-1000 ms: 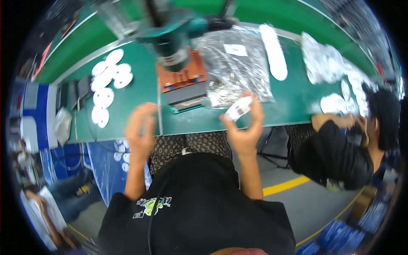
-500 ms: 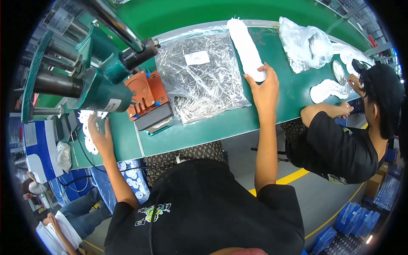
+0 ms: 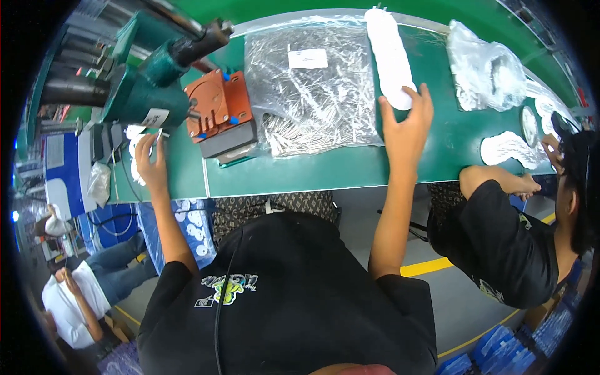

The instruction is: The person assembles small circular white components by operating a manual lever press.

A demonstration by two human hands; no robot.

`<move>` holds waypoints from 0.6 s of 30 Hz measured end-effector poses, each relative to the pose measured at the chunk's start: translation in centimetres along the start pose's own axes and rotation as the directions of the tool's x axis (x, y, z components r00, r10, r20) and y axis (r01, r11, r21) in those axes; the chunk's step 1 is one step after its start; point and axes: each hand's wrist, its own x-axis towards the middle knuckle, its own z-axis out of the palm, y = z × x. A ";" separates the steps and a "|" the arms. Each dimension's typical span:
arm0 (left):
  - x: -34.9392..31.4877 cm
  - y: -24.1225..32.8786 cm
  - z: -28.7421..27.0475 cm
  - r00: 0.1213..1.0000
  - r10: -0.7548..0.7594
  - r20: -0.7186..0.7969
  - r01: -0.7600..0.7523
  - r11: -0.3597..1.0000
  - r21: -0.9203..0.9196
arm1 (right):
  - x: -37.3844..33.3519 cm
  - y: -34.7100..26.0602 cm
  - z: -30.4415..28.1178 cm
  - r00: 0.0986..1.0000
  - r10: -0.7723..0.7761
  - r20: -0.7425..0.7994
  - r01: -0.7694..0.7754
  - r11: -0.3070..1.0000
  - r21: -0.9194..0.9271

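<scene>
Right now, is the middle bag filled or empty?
Filled: the bag shows many thin metal pieces through its clear plastic; how fully, I cannot tell.

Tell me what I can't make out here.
In the head view:
Some white discs: hidden by the left hand.
The outer end of the green press: cut off by the picture edge.
Print on the paper label: too small.
Whether the right hand grips the disc row: its fingers hide contact.

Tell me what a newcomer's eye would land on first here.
Probably the clear bag of thin metal pieces, lying near the middle of the green table. Next, the orange fixture to its left, beside the bulky green press at upper left. Then the row of white discs right of the bag, the right hand at its near end.
</scene>
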 end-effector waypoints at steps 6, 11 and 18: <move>0.0 1.0 -0.9 0.997 -0.007 -0.078 0.007 1.000 -0.002 | -5.0 -4.0 -2.8 0.998 -0.068 -0.006 0.058 0.802 0.594; -0.4 1.7 -0.9 0.987 -0.022 -0.160 0.021 1.000 -0.008 | -6.6 -9.3 0.3 0.910 -0.355 0.214 0.202 0.830 0.520; -1.5 4.6 -0.7 0.989 -0.016 -0.147 -0.004 0.991 -0.136 | -6.3 -12.2 1.2 0.889 -0.275 0.367 0.201 0.953 0.226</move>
